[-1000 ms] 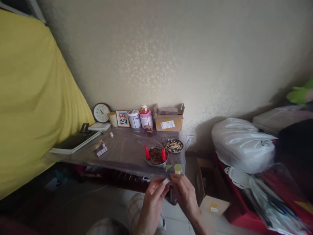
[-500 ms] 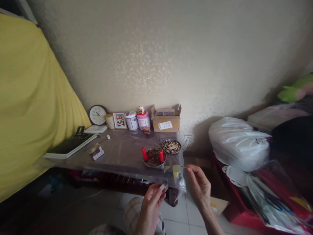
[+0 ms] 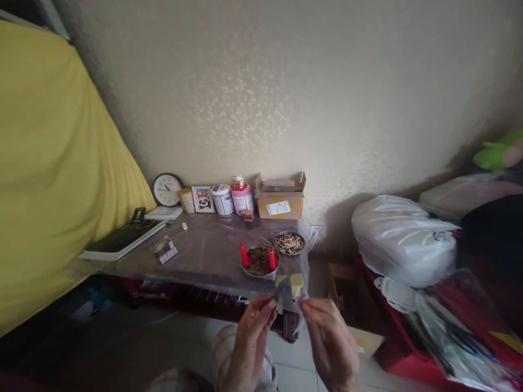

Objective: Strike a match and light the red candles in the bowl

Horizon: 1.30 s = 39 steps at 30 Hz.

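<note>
My left hand (image 3: 250, 338) is raised in front of the table's near edge, its fingers pinched on a small matchbox (image 3: 273, 302). Just to its right, my right hand (image 3: 332, 342) has thumb and fingers pressed together near the box; whatever thin thing they hold is too small to make out. Beyond the hands, on the plastic-covered table (image 3: 204, 256), a metal bowl (image 3: 260, 262) holds dark bits and two red candles. A second metal bowl (image 3: 289, 243) behind it is full of pale sticks.
A clock (image 3: 167, 189), a framed panda picture (image 3: 203, 198), jars and an open cardboard box (image 3: 280, 202) line the wall. A book (image 3: 122, 239) and small boxes (image 3: 168, 251) lie at the left. A yellow cloth hangs left. A white bag (image 3: 402, 239) and clutter fill the right.
My right hand, which had swung out to the right with a thin stick, has come back in close to the matchbox. The left hand has stayed roughly in place.
</note>
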{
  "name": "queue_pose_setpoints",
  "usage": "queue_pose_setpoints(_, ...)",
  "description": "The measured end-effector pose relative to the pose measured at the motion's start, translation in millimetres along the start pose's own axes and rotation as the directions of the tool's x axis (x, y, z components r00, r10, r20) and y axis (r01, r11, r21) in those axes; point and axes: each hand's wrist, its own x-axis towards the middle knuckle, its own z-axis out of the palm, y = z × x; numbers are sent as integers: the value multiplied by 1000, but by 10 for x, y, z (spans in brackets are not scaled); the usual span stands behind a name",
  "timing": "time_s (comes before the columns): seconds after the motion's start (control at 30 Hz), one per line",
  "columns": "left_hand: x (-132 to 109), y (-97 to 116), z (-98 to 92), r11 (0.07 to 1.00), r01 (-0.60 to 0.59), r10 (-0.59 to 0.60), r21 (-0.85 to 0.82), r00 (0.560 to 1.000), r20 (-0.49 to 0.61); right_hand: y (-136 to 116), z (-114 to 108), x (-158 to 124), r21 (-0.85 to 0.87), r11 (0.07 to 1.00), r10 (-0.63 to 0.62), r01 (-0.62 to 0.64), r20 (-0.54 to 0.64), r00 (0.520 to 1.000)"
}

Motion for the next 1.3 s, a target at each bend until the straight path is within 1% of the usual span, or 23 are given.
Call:
queue_pose_setpoints(0.03, -4, 6, 9, 1000, -15, 15, 4, 1000, 8, 49, 30, -24, -1, 999, -39, 39, 27, 999)
queue_pose_setpoints(0.07, -9, 9, 15, 1000, -24, 24, 15, 1000, 11, 128, 71, -53, -21, 998, -49, 51, 85, 995)
queue_pose_setpoints(0.1, -13, 9, 16, 999, -21, 21, 35, 1000, 3, 228, 114, -84, -72, 997, -24, 32, 110, 994)
queue_pose_setpoints(0.13, -14, 4, 8, 998, -9, 10, 59, 1000, -17, 340, 151, -111, -131, 991, 16, -7, 75, 997)
queue_pose_setpoints(0.17, -13, -6, -10, 997, 5, -1, 81, 999, -46, 451, 174, -131, -186, 978, 94, -89, 20, 995)
queue_pose_setpoints(0.2, -8, -21, -36, 995, 19, -12, 95, 998, -69, 548, 179, -141, -214, 965, 147, -152, -42, 988)
queue_pose_setpoints(0.23, -3, -39, -67, 995, 25, -17, 98, 996, -84, 623, 165, -140, -215, 955, 194, -206, -75, 978)
queue_pose_setpoints(0.33, 10, -99, -158, 997, 44, -38, 60, 995, -90, 706, 60, -92, -133, 934, 318, -331, -112, 942)
queue_pose_setpoints(0.43, 9, -162, -218, 996, 71, -67, 52, 994, -89, 674, -23, -28, -14, 894, 441, -447, -139, 887)
queue_pose_setpoints(0.5, 18, -222, -267, 994, 86, -80, 65, 993, -81, 661, -39, 2, 54, 868, 495, -493, -157, 855)
queue_pose_setpoints(0.57, 47, -308, -343, 991, 115, -109, 67, 991, -79, 670, -39, 21, 103, 858, 514, -503, -163, 842)
queue_pose_setpoints(0.7, 151, -533, -545, 982, 187, -182, 39, 978, -106, 701, -41, 57, 138, 853, 520, -502, -171, 837)
queue_pose_setpoints(0.77, 199, -627, -627, 979, 205, -201, 16, 971, -126, 708, -40, 77, 164, 838, 544, -521, -179, 819)
queue_pose_setpoints(0.87, 243, -707, -709, 959, 282, -281, -14, 947, -153, 706, -25, 110, 201, 805, 590, -558, -177, 788)
queue_pose_setpoints(0.97, 266, -751, -780, 942, 330, -334, -52, 927, -168, 699, 0, 142, 217, 786, 614, -579, -160, 773)
queue_pose_setpoints(1.03, 283, -790, -841, 941, 331, -337, -65, 929, -152, 695, 17, 164, 218, 781, 619, -585, -149, 771)
queue_pose_setpoints(1.13, 319, -873, -948, 935, 346, -354, -83, 929, -111, 699, 51, 192, 205, 787, 610, -581, -127, 782)
queue_pose_setpoints(1.23, 355, -952, -1045, 935, 336, -348, -112, 931, -113, 714, 109, 213, 216, 798, 593, -563, -113, 797)
queue_pose_setpoints(1.3, 370, -985, -1089, 928, 350, -364, -129, 925, -108, 721, 159, 227, 233, 808, 576, -541, -122, 808)
